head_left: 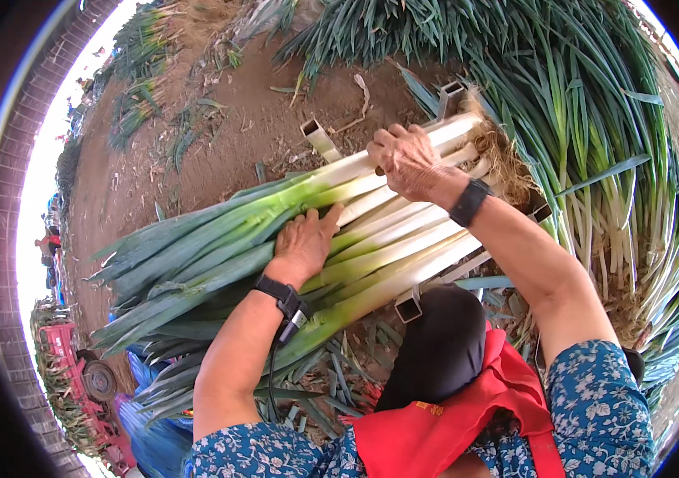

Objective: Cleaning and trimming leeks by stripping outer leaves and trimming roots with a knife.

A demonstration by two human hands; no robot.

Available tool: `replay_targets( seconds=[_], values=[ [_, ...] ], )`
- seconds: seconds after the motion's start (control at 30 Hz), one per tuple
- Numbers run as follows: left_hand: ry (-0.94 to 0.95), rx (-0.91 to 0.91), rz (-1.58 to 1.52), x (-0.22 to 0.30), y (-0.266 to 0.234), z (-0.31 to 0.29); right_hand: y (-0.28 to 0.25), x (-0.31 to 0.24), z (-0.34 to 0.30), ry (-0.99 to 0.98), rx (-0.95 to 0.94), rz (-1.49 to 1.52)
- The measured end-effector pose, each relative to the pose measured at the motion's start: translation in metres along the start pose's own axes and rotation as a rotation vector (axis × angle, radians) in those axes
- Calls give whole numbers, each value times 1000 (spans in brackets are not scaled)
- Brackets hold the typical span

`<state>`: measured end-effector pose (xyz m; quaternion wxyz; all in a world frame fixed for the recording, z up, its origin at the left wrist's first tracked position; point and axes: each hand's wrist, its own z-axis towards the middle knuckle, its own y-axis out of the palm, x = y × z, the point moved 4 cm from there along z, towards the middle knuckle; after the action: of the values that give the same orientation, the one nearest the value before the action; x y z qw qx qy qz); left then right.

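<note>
I rest my left hand [305,241] palm-down, fingers loosely spread, where green meets white on the leeks [415,231] lying across a square-tube metal rack [321,142], while my right hand [408,163] curls its fingers around the farthest leek [452,133] nearer the roots [505,159].

Bright, diffuse daylight; soft shadows under the long white-and-green leek stalks [411,229]. Pale ends near-clipped, black cloth trouser knee [444,331] short on detail. Left background blown white. Curved grey-purple paved strip [7,207] bends hard: fisheye. Corners vignetted black, blue fringe at rim.
</note>
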<state>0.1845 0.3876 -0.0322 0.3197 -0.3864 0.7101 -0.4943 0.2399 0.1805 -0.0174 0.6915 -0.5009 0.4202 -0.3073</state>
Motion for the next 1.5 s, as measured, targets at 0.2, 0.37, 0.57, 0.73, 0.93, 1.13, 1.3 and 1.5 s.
replay_targets(
  seconds=[0.2, 0.37, 0.57, 0.73, 0.93, 1.13, 1.3, 1.5],
  values=[
    [38, 41, -212, 9, -22, -7, 17, 12, -40, 20, 9, 216],
    [298, 260, -274, 12, -35, -30, 24, 28, -41, -17, -19, 294],
    [95, 209, 24, 6, -61, -25, 18, 23, -46, -109, 36, 76],
    [65, 291, 188, 3, -58, -23, 12, 40, -9, -75, -67, 51],
    [112, 264, -46, -22, -41, -18, 36, 50, -27, 148, -287, 197],
    [249, 305, -198, -2, -39, 9, 41, 74, -43, 149, -272, 399],
    [274, 161, -170, 21, -30, 15, 49, 35, -14, 91, -229, 147],
    [398, 120, 44, 41, -10, 28, 31, 27, -55, 40, -265, -66]
  ],
)
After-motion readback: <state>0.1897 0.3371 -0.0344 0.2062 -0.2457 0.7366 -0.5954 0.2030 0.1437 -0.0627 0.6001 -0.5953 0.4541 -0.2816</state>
